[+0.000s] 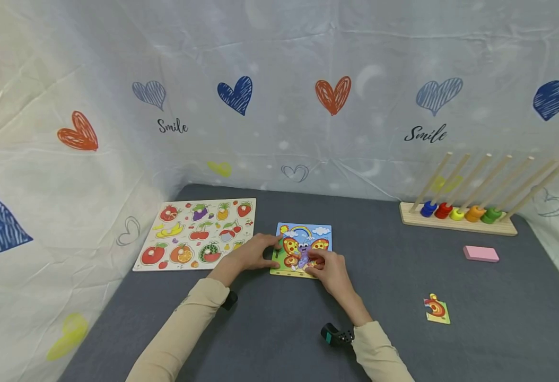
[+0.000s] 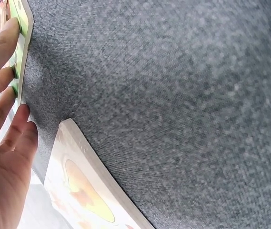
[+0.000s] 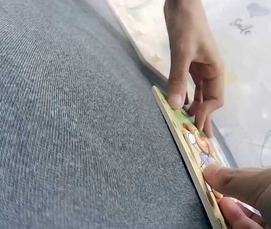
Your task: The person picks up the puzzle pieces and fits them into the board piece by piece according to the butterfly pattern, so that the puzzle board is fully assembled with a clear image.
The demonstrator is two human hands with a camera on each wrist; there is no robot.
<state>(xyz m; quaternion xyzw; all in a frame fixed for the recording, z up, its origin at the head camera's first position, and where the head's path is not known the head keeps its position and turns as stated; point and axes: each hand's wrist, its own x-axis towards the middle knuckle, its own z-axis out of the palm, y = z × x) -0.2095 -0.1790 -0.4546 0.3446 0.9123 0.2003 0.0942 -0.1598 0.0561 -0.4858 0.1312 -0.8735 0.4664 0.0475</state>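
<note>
A square butterfly puzzle (image 1: 301, 229) with a rainbow and a green border lies flat on the table. My left hand (image 1: 253, 252) steadies it at the left side, thumb near the lower corner and fingertips higher along the edge. In the left wrist view, those fingers are fairly straight against the board's rim. My right hand (image 1: 333, 273) is over the lower right of the picture, thumb and fingers pinching a puzzle piece by the purple butterfly body; the hand hides much of that piece. Away to the right lies a loose puzzle piece (image 1: 436, 309) with an orange swirl.
A fruit peg board (image 1: 190, 212) lies left of the puzzle, close to my left hand. At the back right stands a wooden rack (image 1: 456, 223) with upright rods and coloured rings. A pink block (image 1: 481, 253) lies in front of it. Printed fabric walls bound the table.
</note>
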